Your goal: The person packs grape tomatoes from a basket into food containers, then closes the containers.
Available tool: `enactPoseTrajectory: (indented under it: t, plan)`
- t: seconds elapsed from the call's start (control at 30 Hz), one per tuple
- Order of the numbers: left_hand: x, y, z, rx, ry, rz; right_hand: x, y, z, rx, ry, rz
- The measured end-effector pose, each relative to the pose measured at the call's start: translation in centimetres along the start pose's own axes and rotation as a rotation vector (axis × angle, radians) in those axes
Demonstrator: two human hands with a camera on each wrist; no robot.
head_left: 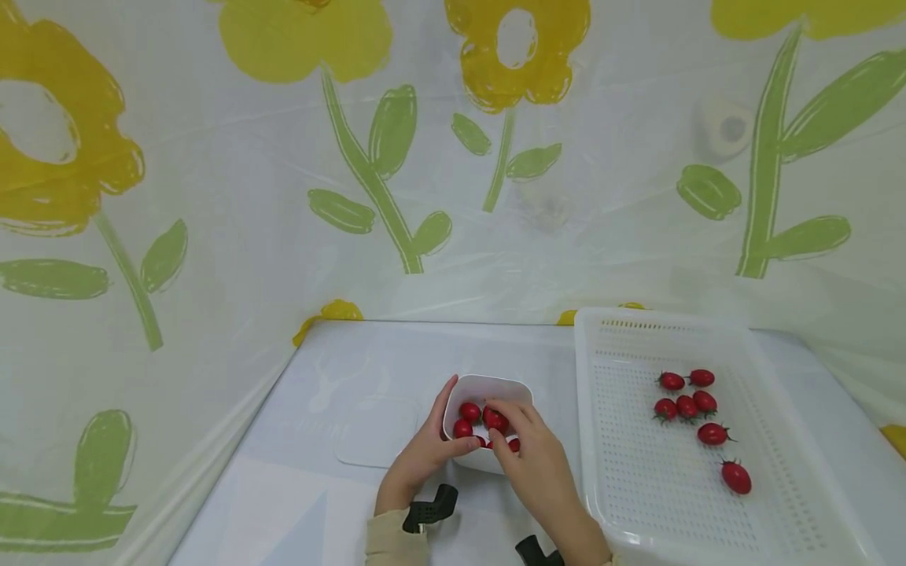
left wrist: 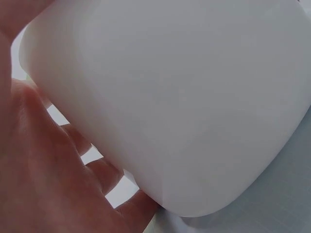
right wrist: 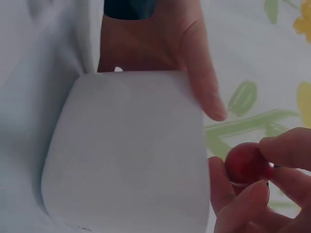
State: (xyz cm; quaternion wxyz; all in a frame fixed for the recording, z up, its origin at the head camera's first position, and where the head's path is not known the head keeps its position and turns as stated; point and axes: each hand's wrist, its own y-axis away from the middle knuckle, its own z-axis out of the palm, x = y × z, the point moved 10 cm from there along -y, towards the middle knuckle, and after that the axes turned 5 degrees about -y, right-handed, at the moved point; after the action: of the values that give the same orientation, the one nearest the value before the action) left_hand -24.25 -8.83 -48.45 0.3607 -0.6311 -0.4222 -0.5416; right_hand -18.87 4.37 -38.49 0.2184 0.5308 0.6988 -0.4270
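A small white square container stands on the table, with several red cherry tomatoes inside. My left hand grips it, thumb over the near rim and fingers along the left wall. The left wrist view is mostly filled by the container's smooth wall. Over the container's opening, my right hand pinches a cherry tomato between thumb and fingers. The right wrist view shows this tomato just beyond the rim, apart from the left thumb. Part of the contents is hidden behind the near wall and my hands.
To the right lies a large white perforated basket with several cherry tomatoes, some with green stems. A flat translucent lid rests left of the container. Behind the table hangs a flower-printed sheet.
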Motion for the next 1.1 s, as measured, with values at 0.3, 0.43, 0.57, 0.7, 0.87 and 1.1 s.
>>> enactPoseTrajectory:
  t: [0.3,0.43,0.57,0.7,0.87,1.1]
  plan:
    - [0.2,-0.1,0.1,-0.019,0.010,0.018,1.2,0.1,1.3,-0.026,0.098,0.028]
    - [0.2,-0.1,0.1,-0.012,0.004,0.012,1.4,0.0,1.5,-0.011,0.102,0.013]
    - [0.1,0.0,0.1,-0.008,0.009,-0.003,1.5,0.1,1.7,0.001,0.124,-0.016]
    - [0.1,0.1,0.1,-0.005,0.016,-0.010,1.3,0.1,1.8,0.016,0.132,-0.041]
    - [0.0,0.0,0.0,-0.002,0.011,-0.011,1.3,0.1,1.7,0.017,0.132,-0.035]
    - [1.1,0.5,0.3,-0.014,0.013,-0.031,1.7,0.1,1.6,0.018,0.101,0.000]
